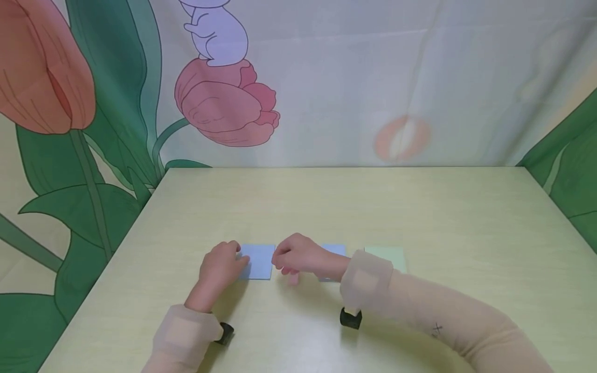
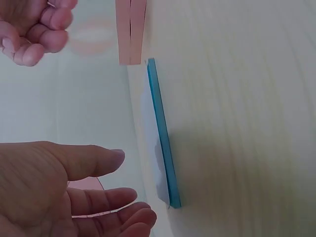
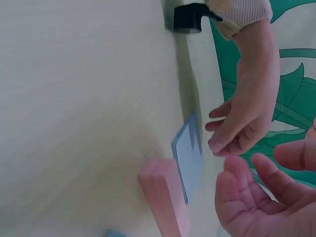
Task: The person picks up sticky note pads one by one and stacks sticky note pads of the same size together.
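Observation:
In the head view my left hand (image 1: 221, 267) hovers at the left edge of a flat blue square (image 1: 257, 261) lying on the table. Its thumb and fingers stand apart with nothing gripped, and the left wrist view shows the square's thin teal side (image 2: 165, 140) clear of them. My right hand (image 1: 300, 254) is above a pink block (image 3: 165, 192) just right of that square, mostly hidden from the head camera. A seam divides the block lengthwise. Loosely bent, the right hand's fingers (image 3: 232, 195) hold nothing and do not touch the block.
Right of the pink block lies a second blue square (image 1: 335, 249), partly covered by my right wrist. Beyond it is a pale green square (image 1: 389, 254), partly behind the sleeve. A printed flower curtain (image 1: 326, 83) hangs along the back edge of the pale wooden table (image 1: 326, 202).

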### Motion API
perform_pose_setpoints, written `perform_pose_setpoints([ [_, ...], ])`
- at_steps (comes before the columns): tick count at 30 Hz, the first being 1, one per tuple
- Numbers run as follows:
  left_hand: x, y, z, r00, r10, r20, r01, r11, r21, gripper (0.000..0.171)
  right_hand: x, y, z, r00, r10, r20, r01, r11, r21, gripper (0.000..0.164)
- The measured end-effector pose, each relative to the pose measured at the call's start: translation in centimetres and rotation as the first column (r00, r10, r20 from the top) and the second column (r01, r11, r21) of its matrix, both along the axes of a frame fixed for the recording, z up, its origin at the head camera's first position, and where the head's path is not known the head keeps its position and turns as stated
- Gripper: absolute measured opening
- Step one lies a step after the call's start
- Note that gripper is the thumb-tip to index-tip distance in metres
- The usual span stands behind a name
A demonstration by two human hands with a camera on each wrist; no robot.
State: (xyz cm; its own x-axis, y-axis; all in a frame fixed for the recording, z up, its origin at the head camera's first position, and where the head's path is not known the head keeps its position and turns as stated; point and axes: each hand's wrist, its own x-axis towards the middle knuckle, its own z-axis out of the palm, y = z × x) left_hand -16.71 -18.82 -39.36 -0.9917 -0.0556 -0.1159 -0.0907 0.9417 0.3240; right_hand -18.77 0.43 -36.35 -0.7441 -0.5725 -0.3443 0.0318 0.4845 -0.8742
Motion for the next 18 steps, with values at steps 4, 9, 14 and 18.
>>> perform_pose_setpoints([
  [4,0.1,0.5,-0.1,1.0,-0.003,0.001,0.003,1.0,0.0,0.039,-0.6,1.4,0.4,0.997,-0.018,-0.07,0.02,0.999,0.036,0.016],
  [9,0.1,0.9,-0.4,1.0,-0.007,0.014,0.008,1.0,-0.01,0.042,-1.1,3.2,1.1,0.99,-0.028,-0.14,0.04,0.996,0.083,0.015],
  [14,0.3,1.2,-0.7,1.0,-0.029,0.008,0.029,0.999,-0.029,0.047,-1.7,5.2,1.1,0.98,-0.008,-0.199,0.035,0.99,0.134,0.016],
  [18,0.2,1.5,-0.9,0.999,-0.034,0.019,0.035,0.999,-0.037,0.049,-2.0,6.4,0.7,0.979,-0.007,-0.203,0.041,0.986,0.161,0.017],
])
